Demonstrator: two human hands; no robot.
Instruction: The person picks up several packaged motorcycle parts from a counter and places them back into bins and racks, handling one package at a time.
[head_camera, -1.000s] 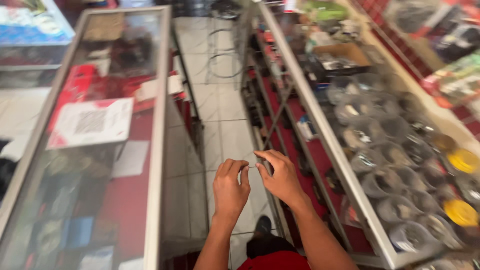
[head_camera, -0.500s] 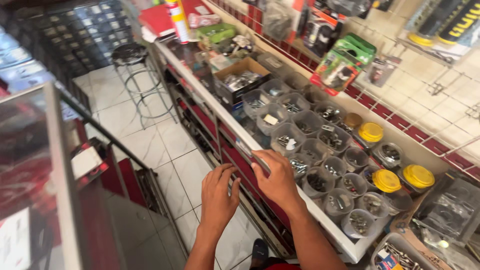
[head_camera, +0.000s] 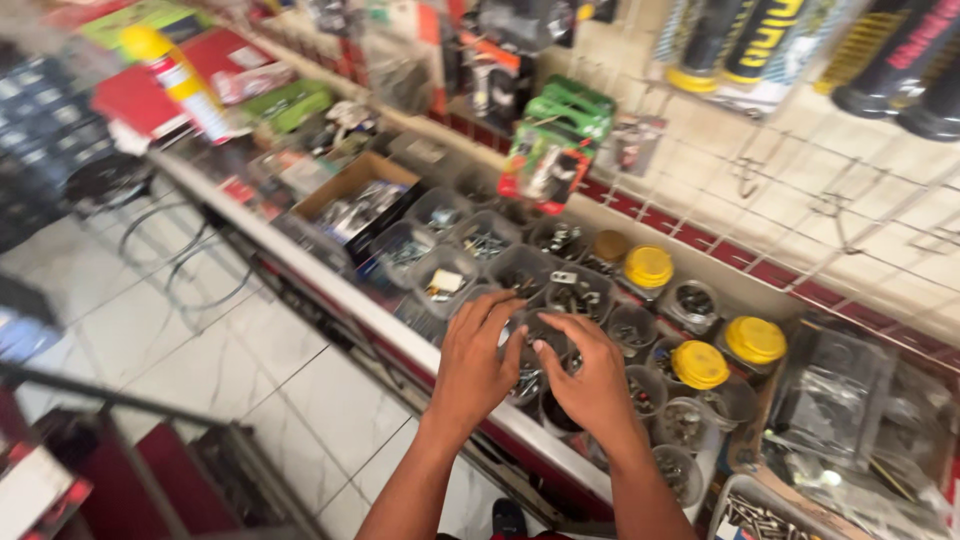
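My two hands meet over a row of clear plastic tubs (head_camera: 445, 270) filled with screws and other small metal parts, set on a long shelf counter (head_camera: 330, 295). My left hand (head_camera: 475, 365) lies with fingers spread on the rim of one tub (head_camera: 540, 335). My right hand (head_camera: 592, 385) is beside it, fingertips curled in toward the left hand's fingers above the same tub. Motion blur hides whether anything small is pinched between them.
Yellow-lidded jars (head_camera: 700, 362) stand to the right of the tubs. A cardboard box of parts (head_camera: 350, 200) and a yellow-capped spray can (head_camera: 180, 80) sit further left. Packaged goods hang on a wire grid (head_camera: 800, 190) on the tiled wall. White floor tiles (head_camera: 250, 370) lie below, a glass case (head_camera: 100, 440) at left.
The view has swung right from the aisle and glass case toward the parts shelf. My hands have moved forward from in front of my body to over the tubs.
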